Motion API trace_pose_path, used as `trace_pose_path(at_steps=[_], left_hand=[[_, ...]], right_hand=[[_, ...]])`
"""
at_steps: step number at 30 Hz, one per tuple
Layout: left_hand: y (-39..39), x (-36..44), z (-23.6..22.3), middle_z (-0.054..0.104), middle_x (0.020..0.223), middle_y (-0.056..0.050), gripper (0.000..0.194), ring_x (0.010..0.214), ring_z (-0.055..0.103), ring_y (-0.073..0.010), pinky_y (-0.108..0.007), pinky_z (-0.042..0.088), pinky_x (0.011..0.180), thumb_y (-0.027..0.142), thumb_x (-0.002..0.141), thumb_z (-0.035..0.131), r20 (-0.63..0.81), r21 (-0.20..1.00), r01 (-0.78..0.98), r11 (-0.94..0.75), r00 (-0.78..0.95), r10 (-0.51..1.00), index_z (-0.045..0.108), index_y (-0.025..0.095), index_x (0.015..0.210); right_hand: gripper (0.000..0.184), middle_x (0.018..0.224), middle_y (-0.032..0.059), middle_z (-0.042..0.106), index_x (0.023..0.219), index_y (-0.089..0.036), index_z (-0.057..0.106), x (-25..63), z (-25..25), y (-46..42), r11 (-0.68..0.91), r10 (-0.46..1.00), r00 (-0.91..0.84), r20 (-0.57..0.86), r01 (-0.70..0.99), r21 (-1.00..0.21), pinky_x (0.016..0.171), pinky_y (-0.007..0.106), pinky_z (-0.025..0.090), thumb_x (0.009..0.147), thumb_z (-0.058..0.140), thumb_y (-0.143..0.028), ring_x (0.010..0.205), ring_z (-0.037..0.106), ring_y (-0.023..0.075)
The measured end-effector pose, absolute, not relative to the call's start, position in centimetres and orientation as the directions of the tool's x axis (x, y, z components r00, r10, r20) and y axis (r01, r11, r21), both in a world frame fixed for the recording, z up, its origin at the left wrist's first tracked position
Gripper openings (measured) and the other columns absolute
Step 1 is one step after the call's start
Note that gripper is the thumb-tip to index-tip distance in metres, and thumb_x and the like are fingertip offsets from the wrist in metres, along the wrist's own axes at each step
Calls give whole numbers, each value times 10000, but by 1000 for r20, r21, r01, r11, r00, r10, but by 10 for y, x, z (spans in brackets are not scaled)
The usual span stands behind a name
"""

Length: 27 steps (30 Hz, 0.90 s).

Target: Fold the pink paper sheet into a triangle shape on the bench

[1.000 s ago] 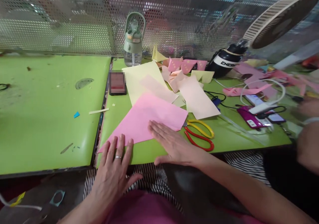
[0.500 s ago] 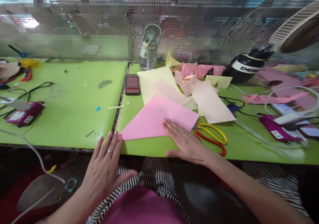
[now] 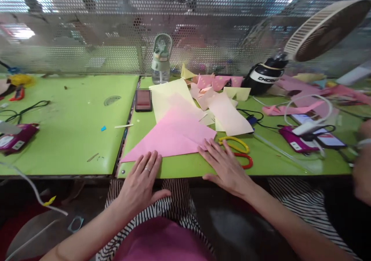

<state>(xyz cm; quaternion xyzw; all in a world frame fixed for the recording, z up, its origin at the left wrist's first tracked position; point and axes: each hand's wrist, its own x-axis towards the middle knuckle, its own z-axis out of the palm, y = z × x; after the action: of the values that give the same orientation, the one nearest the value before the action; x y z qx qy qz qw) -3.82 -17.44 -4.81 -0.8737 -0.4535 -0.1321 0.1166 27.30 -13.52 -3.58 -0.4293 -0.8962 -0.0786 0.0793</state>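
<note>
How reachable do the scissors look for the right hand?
Probably yes: the open right hand is just beside the scissors, partly hiding them in view, and nothing else seems in the way.

Two bottles: one pale green bottle (image 3: pixel 161 64) at upper centre, one black bottle (image 3: pixel 264 76) at upper right. Two purple devices: one purple device (image 3: pixel 23 138) at the left edge, another right of centre. One fan (image 3: pixel 330 31), one protractor (image 3: pixel 112 100), one blue scrap (image 3: pixel 103 128), one large pink sheet (image 3: pixel 174 135) mid-frame.
</note>
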Motion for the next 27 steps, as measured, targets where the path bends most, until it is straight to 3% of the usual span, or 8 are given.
trace_pose_path(at_steps=[3, 6, 9, 12, 15, 18, 22, 27], left_hand=[[-176, -40, -49, 422, 1474, -190, 957, 1379, 375, -315, -459, 302, 1136, 738, 859, 338, 361, -100, 816, -570, 563, 743, 211, 38, 1499], [-180, -42, -48, 429, 1471, -184, 938, 1364, 398, -320, -463, 311, 1132, 728, 864, 347, 354, -115, 824, -556, 556, 752, 247, 36, 1488], [-181, -42, -47, 429, 1470, -180, 912, 1351, 414, -327, -461, 317, 1127, 726, 871, 337, 337, -129, 831, -541, 549, 764, 316, 29, 1459], [-180, -39, -47, 428, 1469, -184, 902, 1349, 411, -341, -464, 321, 1122, 728, 870, 331, 328, -130, 836, -533, 543, 773, 382, 16, 1421], [-180, -39, -49, 436, 1461, -191, 898, 1352, 404, -351, -476, 320, 1122, 722, 871, 342, 340, -128, 836, -534, 543, 768, 394, 5, 1410], [-180, -43, -52, 445, 1457, -184, 876, 1354, 407, -332, -472, 312, 1132, 697, 883, 365, 365, -112, 827, -551, 550, 751, 361, 15, 1432], [-180, -46, -53, 444, 1462, -170, 883, 1357, 406, -323, -470, 308, 1138, 690, 883, 386, 382, -85, 817, -571, 556, 738, 320, 20, 1454], [-179, -54, -56, 457, 1449, -183, 875, 1333, 440, -326, -467, 324, 1124, 660, 888, 428, 417, -92, 813, -574, 555, 719, 306, 8, 1459]], right_hand=[[707, 1507, 160, 383, 1526, -172, 188, 293, -35, -140, 510, 835, -510, 207, 858, 61, 1119, 591, 250, 960, 224, -594, 1407, 332, 296], [712, 1485, 181, 413, 1508, -123, 246, 312, -32, -141, 426, 877, -430, 216, 902, 66, 1104, 551, 309, 963, 238, -581, 1387, 370, 294], [733, 1487, 187, 407, 1505, -123, 253, 308, -25, -139, 387, 875, -398, 276, 917, 93, 1108, 585, 280, 951, 250, -603, 1393, 353, 315], [730, 1476, 159, 434, 1494, -135, 281, 266, -24, -138, 504, 802, -509, 314, 857, 103, 1148, 561, 221, 942, 292, -613, 1406, 335, 289], [814, 1492, 151, 407, 1475, -90, 307, 213, -31, -141, 689, 673, -681, 289, 719, 91, 1166, 501, 234, 908, 300, -673, 1421, 306, 268], [923, 1486, 188, 399, 1494, -41, 237, 194, -42, -143, 700, 674, -686, 276, 711, 57, 1150, 480, 284, 873, 307, -721, 1408, 333, 275], [962, 1500, 196, 375, 1534, -81, 47, 228, -48, -143, 617, 749, -607, 266, 785, 55, 1126, 506, 313, 867, 317, -720, 1405, 338, 288], [968, 1504, 194, 374, 1533, -85, 14, 257, -45, -146, 575, 775, -583, 243, 810, 111, 1128, 516, 295, 864, 259, -740, 1400, 348, 286]])
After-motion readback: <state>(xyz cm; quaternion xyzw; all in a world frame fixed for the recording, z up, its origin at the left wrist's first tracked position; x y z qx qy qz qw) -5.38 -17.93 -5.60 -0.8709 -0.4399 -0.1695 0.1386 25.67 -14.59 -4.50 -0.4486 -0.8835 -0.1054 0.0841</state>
